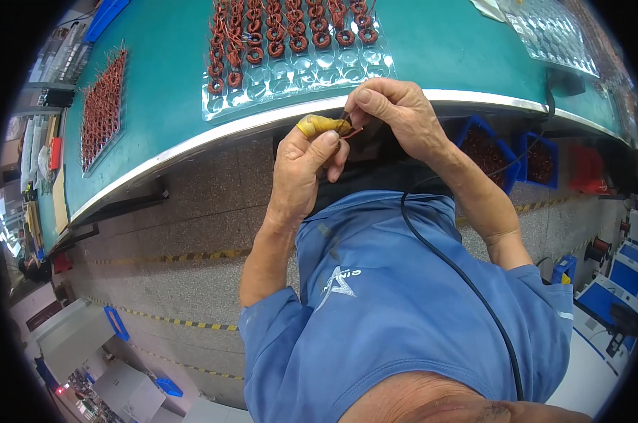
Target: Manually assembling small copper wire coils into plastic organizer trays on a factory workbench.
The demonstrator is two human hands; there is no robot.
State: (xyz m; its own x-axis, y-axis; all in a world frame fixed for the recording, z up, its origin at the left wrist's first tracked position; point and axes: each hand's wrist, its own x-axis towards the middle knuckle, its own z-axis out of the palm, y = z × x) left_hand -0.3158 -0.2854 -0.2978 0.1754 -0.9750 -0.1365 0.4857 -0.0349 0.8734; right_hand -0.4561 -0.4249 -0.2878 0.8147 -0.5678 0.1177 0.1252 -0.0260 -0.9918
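Observation:
Just off the table's front edge, my left hand (301,162) is closed on a small copper-wire ring coil (344,130), largely hidden by the fingers. A yellow covering (317,125) wraps its index finger. My right hand (403,116) meets it from the right, thumb and fingertips pinched on a thin wire of that coil. A short reddish wire end sticks out between the two hands. Behind them on the table lies a clear plastic tray (298,79) with round pockets; rows of red-brown ring coils (299,44) fill its far part, while the nearest pockets hold none.
Another filled coil tray (104,109) lies at the table's left; clear trays (555,35) are stacked at its far right. Blue bins (489,151) of coils stand below the edge on the right. A black cable (467,264) runs over my blue shirt.

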